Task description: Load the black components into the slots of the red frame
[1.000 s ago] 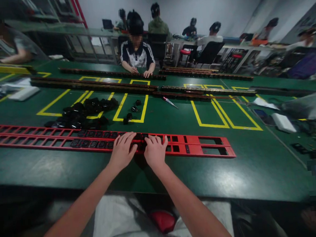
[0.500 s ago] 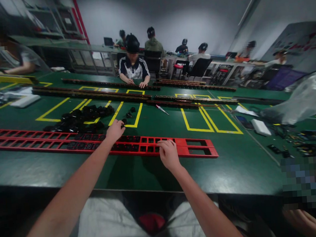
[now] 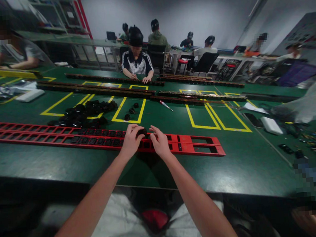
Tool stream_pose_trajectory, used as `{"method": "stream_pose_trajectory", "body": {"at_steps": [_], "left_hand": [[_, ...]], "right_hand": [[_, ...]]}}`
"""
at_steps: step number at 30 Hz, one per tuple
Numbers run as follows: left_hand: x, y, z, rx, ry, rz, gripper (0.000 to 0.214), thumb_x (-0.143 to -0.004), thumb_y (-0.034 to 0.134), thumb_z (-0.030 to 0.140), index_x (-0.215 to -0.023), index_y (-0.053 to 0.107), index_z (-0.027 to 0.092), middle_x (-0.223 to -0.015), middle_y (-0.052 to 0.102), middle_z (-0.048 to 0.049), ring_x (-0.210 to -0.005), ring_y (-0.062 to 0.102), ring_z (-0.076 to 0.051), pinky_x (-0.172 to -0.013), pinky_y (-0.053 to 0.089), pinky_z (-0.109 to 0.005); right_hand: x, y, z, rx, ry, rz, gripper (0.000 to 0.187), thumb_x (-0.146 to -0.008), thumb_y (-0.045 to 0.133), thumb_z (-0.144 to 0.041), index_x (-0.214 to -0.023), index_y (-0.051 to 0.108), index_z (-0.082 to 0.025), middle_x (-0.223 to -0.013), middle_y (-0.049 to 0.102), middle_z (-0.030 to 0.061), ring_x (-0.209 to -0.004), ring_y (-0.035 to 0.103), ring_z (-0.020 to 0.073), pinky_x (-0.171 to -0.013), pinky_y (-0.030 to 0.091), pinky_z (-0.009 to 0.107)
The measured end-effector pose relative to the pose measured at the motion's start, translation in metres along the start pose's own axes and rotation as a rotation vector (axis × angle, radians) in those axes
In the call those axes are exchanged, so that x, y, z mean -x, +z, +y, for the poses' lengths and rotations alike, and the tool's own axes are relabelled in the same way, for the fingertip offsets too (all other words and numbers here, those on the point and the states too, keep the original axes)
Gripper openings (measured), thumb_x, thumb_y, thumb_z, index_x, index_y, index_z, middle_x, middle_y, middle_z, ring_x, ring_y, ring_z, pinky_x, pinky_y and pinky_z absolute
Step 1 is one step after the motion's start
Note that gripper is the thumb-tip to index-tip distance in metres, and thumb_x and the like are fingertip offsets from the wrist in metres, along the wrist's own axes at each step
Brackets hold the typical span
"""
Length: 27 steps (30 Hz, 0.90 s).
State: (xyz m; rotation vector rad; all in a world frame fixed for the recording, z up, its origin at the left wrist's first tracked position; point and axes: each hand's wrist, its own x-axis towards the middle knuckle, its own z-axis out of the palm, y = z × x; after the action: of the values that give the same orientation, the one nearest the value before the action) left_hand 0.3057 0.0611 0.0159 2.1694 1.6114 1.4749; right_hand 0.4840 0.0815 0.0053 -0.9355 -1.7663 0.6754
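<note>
My left hand (image 3: 131,139) pinches a small black part (image 3: 142,133) between thumb and fingers, just above a long red frame (image 3: 186,141) with two rows of openings. Facing it from the right, my right hand (image 3: 160,141) has its fingers apart and appears to hold nothing. Square black pieces (image 3: 100,141) fill openings to the left of my hands; the frame's far left openings show no pieces. Beyond the frame lies a heap of glossy black parts (image 3: 85,113), with several loose black parts (image 3: 132,110) to its right. My hands hide part of the frame.
A pen-like tool (image 3: 166,105) lies behind the frame. Long dark strips (image 3: 98,89) stretch across the green table (image 3: 219,172). White boxes (image 3: 271,125), cables and a plastic bag (image 3: 304,103) sit toward the sides. A co-worker (image 3: 137,60) sits opposite.
My left hand has moved right from beside the loose parts to above the frame, carrying a black part. My right hand has shifted slightly left, so the hands are now close together.
</note>
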Motion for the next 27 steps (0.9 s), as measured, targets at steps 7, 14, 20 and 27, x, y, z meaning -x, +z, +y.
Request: {"method": "stream_pose_trajectory", "body": {"at_steps": [7, 14, 20, 27], "left_hand": [[0.045, 0.019, 0.016, 0.051, 0.006, 0.037, 0.025, -0.090, 0.051, 0.005, -0.107, 0.059, 0.021, -0.117, 0.063, -0.0080, -0.115, 0.063, -0.021, -0.103, 0.056, -0.040], [0.054, 0.021, 0.016, -0.021, -0.068, 0.071, 0.036, -0.092, 0.058, 0.019, -0.127, 0.052, 0.019, -0.124, 0.063, -0.0128, -0.120, 0.062, -0.025, -0.107, 0.053, -0.044], [0.051, 0.017, 0.020, -0.040, -0.161, 0.056, 0.029, -0.093, 0.053, 0.019, -0.122, 0.055, 0.021, -0.122, 0.064, -0.0117, -0.119, 0.063, -0.025, -0.105, 0.054, -0.043], [0.050, 0.014, 0.018, -0.026, -0.131, 0.109, 0.024, -0.091, 0.049, 0.009, -0.109, 0.060, 0.020, -0.115, 0.064, -0.0107, -0.114, 0.063, -0.022, -0.104, 0.054, -0.040]], "right_hand": [[0.010, 0.001, 0.003, -0.029, -0.109, -0.038, 0.020, -0.092, 0.055, -0.023, -0.105, 0.070, -0.023, -0.107, 0.072, 0.0070, -0.101, 0.068, 0.0200, -0.092, 0.056, 0.035], [0.012, -0.002, -0.006, 0.019, -0.168, -0.043, 0.030, -0.090, 0.052, -0.018, -0.116, 0.066, -0.021, -0.113, 0.065, 0.0104, -0.109, 0.064, 0.0209, -0.096, 0.055, 0.036], [0.014, 0.000, -0.005, 0.075, -0.151, -0.085, 0.034, -0.090, 0.052, -0.017, -0.120, 0.066, -0.022, -0.114, 0.064, 0.0106, -0.109, 0.064, 0.0212, -0.095, 0.057, 0.036], [0.013, 0.001, -0.002, 0.041, -0.175, -0.139, 0.037, -0.091, 0.050, -0.012, -0.123, 0.066, -0.021, -0.125, 0.065, 0.0114, -0.115, 0.065, 0.0193, -0.098, 0.057, 0.034]]}}
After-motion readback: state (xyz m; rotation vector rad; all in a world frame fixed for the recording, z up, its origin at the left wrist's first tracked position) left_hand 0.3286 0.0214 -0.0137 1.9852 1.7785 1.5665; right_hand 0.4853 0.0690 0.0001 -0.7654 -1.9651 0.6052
